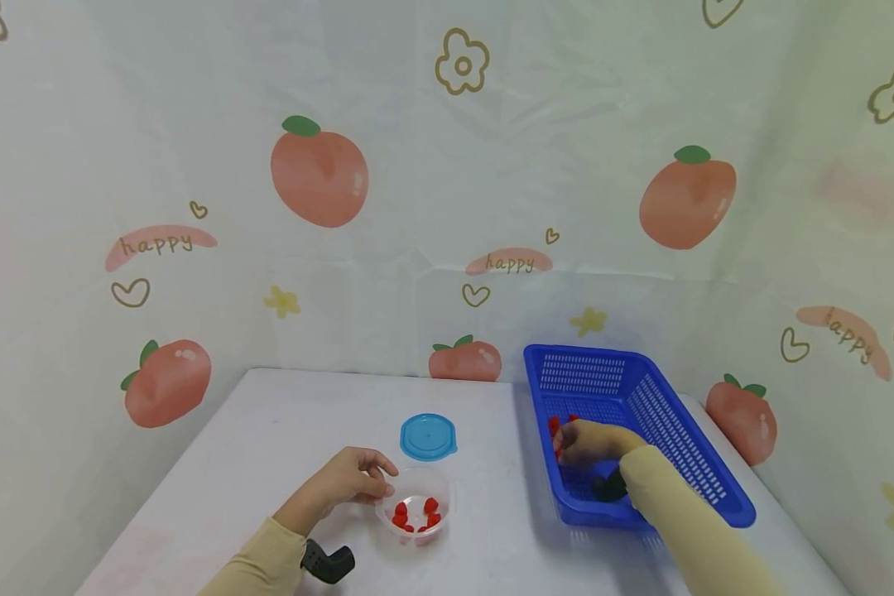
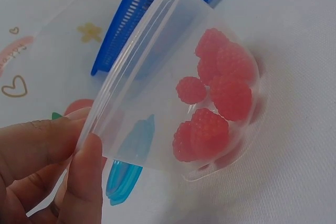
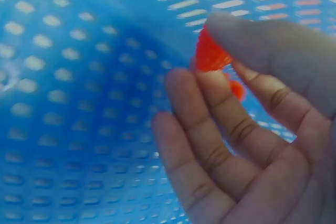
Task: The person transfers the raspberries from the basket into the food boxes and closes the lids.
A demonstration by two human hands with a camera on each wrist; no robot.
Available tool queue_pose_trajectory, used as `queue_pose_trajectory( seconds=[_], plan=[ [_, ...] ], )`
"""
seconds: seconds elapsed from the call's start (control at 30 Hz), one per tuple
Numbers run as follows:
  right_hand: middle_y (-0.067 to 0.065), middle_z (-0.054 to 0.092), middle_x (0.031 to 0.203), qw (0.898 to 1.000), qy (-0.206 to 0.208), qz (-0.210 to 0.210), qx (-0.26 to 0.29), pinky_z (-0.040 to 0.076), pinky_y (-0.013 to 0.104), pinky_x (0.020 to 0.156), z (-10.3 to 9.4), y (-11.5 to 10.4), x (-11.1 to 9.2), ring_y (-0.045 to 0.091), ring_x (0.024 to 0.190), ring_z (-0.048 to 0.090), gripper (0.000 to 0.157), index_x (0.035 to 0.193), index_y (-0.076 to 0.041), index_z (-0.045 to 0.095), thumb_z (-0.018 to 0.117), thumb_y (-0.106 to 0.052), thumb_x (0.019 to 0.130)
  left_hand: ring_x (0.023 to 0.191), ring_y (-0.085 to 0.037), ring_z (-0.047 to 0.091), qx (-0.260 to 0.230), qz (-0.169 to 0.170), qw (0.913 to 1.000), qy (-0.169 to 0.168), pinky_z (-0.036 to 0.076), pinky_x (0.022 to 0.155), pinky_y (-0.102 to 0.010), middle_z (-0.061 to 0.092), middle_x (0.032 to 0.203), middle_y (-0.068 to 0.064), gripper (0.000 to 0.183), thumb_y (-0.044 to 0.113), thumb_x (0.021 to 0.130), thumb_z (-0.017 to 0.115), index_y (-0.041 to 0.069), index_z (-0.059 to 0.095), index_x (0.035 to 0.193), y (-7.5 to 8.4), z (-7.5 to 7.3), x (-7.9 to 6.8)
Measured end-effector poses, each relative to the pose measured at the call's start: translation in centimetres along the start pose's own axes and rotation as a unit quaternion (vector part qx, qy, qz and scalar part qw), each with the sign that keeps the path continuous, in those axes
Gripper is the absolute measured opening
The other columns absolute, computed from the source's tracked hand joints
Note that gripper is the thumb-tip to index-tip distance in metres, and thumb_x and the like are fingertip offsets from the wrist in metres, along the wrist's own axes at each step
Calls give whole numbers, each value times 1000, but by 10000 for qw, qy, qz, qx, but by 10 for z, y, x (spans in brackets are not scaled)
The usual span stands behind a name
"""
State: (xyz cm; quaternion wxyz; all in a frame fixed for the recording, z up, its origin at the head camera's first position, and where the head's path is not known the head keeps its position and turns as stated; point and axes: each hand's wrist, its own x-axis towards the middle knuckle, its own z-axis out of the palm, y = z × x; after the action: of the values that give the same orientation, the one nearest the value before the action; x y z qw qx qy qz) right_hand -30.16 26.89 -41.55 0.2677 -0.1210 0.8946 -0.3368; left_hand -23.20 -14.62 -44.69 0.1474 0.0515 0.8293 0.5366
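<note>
My left hand (image 1: 353,480) pinches the rim of a clear plastic tub (image 2: 152,72) between thumb and fingers. Several red raspberries (image 2: 231,98) lie at the bottom of the tub, which stands on the white table. Inside the blue basket (image 1: 670,439), at its left side, is my right hand (image 1: 594,443). Its thumb and fingertips pinch one raspberry (image 3: 210,51), seen in the right wrist view. Behind the fingers another red raspberry (image 3: 237,90) shows in part. More red berries (image 1: 554,425) lie by the basket's left wall, partly covered by the hand.
A blue lid (image 1: 428,437) lies flat on the white table (image 1: 305,414), just behind the tub. The slotted basket walls rise around my right hand. A printed cloth (image 1: 417,165) hangs behind the table and along its sides.
</note>
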Motion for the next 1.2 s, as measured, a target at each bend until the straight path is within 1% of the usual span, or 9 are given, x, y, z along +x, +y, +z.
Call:
queue_pose_trajectory(
  seconds=[0.1,0.23,0.4,0.53,0.6,0.7,0.83,1.03,1.2],
  plan=[
    [8,60,90,9969,106,-656,414,51,28,72,-6,3,1,18,81,56,17,102,2,58,63,-4,87,63,-16,58,36,-8,10000,31,58,64,-27,55,78,-6,26,10,78,79,2,68,100,1,0,-1],
    [14,62,102,9873,355,-1233,939,55,39,85,-16,4,-2,22,91,61,26,112,7,55,62,-8,91,63,-16,59,25,26,10000,-6,58,64,-27,55,77,-6,26,10,79,79,2,68,101,1,0,-1],
    [22,58,109,9766,897,-1441,1323,53,48,90,-23,4,-7,32,94,61,38,121,9,51,63,-13,93,63,-16,58,-11,30,10000,-34,58,64,-27,55,77,-6,26,9,79,78,1,67,101,1,-1,0],
    [24,54,117,9693,1334,-1534,1385,51,51,94,-24,-2,-14,26,97,60,44,125,8,48,63,-19,94,63,-16,58,15,11,10000,-23,58,64,-27,55,77,-6,26,9,79,78,1,67,102,0,0,1],
    [22,54,120,9644,1563,-1564,1448,50,49,97,-25,-8,-18,22,100,61,46,126,6,49,64,-23,94,63,-16,58,22,8,10000,-21,58,64,-27,55,77,-6,26,9,79,78,1,67,102,0,0,1],
    [17,55,118,9543,1829,-1754,1586,52,39,95,-25,-18,-23,17,101,62,44,125,3,49,64,-25,94,63,-16,58,4,-3,10000,-14,58,64,-27,55,77,-6,26,8,79,78,1,67,102,0,-1,1],
    [9,57,110,9354,2022,-2227,1858,54,24,88,-22,-34,-30,11,98,64,36,123,2,50,61,-18,95,63,-16,58,7,-18,10000,7,58,64,-27,55,78,-6,26,8,79,78,1,67,102,0,-1,1],
    [6,59,108,9109,2186,-2655,2279,54,22,87,-5,-59,-37,9,95,65,27,119,-1,53,60,-11,95,63,-16,58,45,-59,10000,37,58,64,-28,56,78,-6,26,8,79,78,1,67,102,0,0,1],
    [2,60,106,9040,2229,-2682,2474,54,24,88,14,-76,-40,12,96,65,34,121,5,49,61,-12,95,63,-16,58,10,-15,10000,-9,58,64,-28,56,78,-6,27,9,79,79,2,67,102,-2,-1,2]
  ],
)
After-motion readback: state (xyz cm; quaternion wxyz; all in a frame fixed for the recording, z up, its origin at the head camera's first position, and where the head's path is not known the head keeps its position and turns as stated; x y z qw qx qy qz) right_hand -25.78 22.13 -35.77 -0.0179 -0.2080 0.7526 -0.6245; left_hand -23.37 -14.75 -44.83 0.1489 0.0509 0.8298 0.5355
